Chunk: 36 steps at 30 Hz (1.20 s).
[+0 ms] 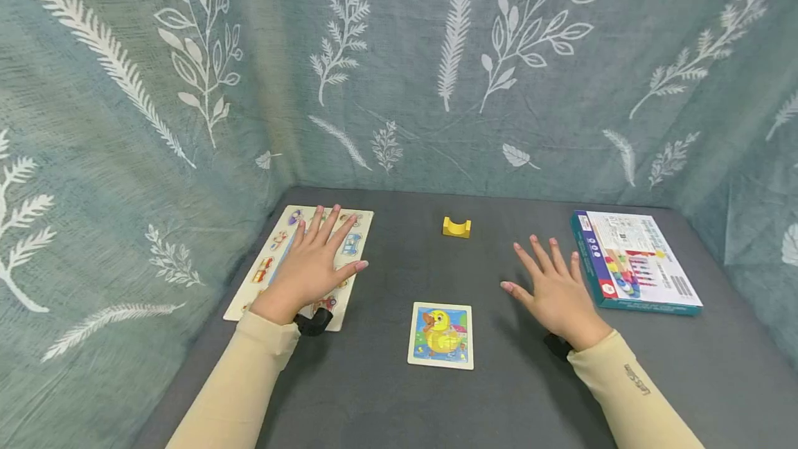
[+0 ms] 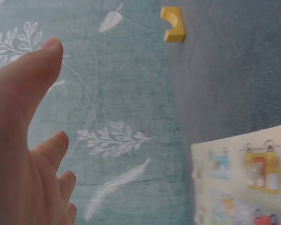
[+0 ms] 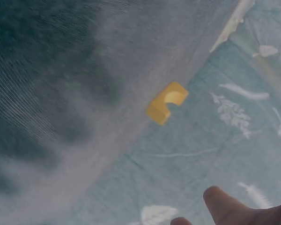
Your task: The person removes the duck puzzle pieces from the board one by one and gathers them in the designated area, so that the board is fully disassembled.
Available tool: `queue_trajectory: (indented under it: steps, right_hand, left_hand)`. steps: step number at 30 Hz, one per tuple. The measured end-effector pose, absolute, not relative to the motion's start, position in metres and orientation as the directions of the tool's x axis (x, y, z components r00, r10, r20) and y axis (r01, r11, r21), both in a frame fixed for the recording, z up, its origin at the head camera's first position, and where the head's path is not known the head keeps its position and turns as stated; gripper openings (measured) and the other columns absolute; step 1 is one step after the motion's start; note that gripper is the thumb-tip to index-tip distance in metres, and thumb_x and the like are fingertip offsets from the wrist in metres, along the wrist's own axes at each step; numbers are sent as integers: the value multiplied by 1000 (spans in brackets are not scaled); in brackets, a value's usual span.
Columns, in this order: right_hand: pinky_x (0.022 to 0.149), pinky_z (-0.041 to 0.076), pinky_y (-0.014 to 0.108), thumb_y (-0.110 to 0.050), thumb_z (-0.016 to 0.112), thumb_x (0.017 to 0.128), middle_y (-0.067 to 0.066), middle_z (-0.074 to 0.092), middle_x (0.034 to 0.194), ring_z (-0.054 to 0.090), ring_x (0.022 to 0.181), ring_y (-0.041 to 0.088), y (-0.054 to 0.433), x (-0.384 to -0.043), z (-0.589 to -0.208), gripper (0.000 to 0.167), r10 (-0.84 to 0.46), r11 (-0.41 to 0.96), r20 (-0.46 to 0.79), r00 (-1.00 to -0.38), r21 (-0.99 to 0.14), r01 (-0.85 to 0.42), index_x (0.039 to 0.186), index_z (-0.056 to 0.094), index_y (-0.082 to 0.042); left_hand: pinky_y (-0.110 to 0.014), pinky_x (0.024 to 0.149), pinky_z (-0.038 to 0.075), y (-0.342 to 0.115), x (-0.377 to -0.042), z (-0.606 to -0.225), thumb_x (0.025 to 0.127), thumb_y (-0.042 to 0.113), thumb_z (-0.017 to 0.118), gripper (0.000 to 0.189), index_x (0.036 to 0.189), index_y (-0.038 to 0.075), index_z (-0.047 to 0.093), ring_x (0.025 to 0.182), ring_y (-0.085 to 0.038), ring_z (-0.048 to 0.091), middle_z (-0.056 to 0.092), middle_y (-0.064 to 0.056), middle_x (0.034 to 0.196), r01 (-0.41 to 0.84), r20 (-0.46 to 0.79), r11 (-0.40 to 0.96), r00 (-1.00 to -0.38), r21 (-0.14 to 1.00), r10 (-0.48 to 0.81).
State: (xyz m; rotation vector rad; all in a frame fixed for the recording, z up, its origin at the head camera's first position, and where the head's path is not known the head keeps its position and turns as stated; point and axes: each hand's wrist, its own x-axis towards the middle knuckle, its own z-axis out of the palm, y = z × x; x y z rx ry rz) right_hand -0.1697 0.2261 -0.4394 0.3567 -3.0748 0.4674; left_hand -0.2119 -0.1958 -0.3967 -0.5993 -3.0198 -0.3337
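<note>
My left hand (image 1: 307, 265), fingers straight and spread, is held above a cream picture board (image 1: 263, 270) with small vehicle pictures, covering its middle. In the left wrist view the hand (image 2: 18, 140) looks raised apart from the board (image 2: 215, 161). My right hand (image 1: 557, 293) is spread over the dark table, left of a flat box, with nothing in it. Between the hands, nearer me, lies a square duck puzzle (image 1: 440, 335). Farther back stands a yellow block (image 1: 456, 228) with a half-round notch on top, touched by neither hand.
A flat box (image 1: 642, 262) with a teal edge and printed white top lies at the right of the grey table (image 1: 399, 269). Green cloth (image 1: 399, 75) with white leaf prints hangs around the back and both sides.
</note>
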Motion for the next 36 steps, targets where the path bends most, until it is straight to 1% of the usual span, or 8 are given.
queue_trajectory:
  steps: [8, 10, 12, 15, 18, 22, 29, 36]
  right_hand:
    - [118, -6, 70, -49, 59, 105, 26, 13, 171, 0, 156, 50, 228, -178, -449, 81, -210, 921, 48, -976, -324, -214, 167, 25, -9]
    - [119, -4, 69, -45, 64, 104, 26, 17, 170, 3, 156, 50, 225, -180, -448, 80, -213, 919, 90, -973, -320, -231, 165, 29, -7]
    - [120, 3, 68, -37, 71, 101, 26, 27, 166, 12, 155, 50, 218, -181, -444, 74, -228, 911, 163, -960, -313, -269, 161, 39, -5]
    - [115, 32, 61, -23, 79, 96, 21, 57, 144, 48, 139, 43, 195, -179, -441, 52, -274, 869, 262, -925, -345, -355, 142, 63, -4]
    - [85, 54, 44, -13, 78, 96, 6, 71, 107, 66, 95, 24, 164, -173, -445, 23, -370, 768, 238, -898, -467, -439, 118, 76, -5]
    - [58, 49, 29, -11, 71, 101, -7, 64, 79, 53, 63, 6, 124, -166, -460, 13, -515, 646, 69, -854, -623, -440, 111, 78, -6]
    - [58, 42, 26, -17, 73, 101, -11, 55, 72, 46, 57, 4, 102, -165, -478, 15, -588, 675, -50, -808, -580, -455, 113, 78, -10]
    - [65, 47, 29, -19, 74, 100, -5, 68, 91, 50, 65, 7, 104, -166, -482, 17, -592, 719, 16, -806, -441, -537, 117, 75, -14]
  left_hand:
    - [-64, 122, 0, -194, -216, -413, 104, 57, 57, 86, 168, 12, 20, 159, -38, -6, 5, -17, 174, 395, 123, 877, -919, 273, 375]
    - [-65, 121, 9, -189, -215, -415, 105, 50, 59, 80, 166, 9, 27, 159, -39, 8, 15, -18, 172, 389, 165, 860, -921, 329, 354]
    - [-62, 116, 29, -180, -214, -418, 106, 41, 63, 68, 160, 7, 40, 149, -39, 35, 37, -19, 161, 378, 204, 829, -925, 412, 320]
    - [-49, 89, 51, -163, -206, -429, 106, 29, 65, 45, 143, 4, 59, 106, -30, 62, 62, -12, 120, 356, 185, 735, -934, 578, 306]
    - [-35, 65, 47, -150, -194, -448, 107, 25, 64, 31, 130, 5, 68, 72, -17, 56, 61, 0, 89, 308, 77, 660, -932, 685, 355]
    - [-27, 55, 38, -141, -180, -473, 106, 26, 65, 30, 128, 6, 68, 57, -9, 45, 56, 6, 76, 274, -23, 638, -909, 720, 416]
    - [-36, 71, 35, -130, -173, -497, 98, 38, 76, 44, 131, 10, 67, 69, -10, 43, 49, 7, 82, 390, 26, 655, -870, 648, 493]
    - [-37, 75, 29, -123, -178, -506, 93, 46, 79, 52, 135, 16, 68, 75, -9, 38, 44, 11, 86, 508, 107, 672, -833, 540, 543]
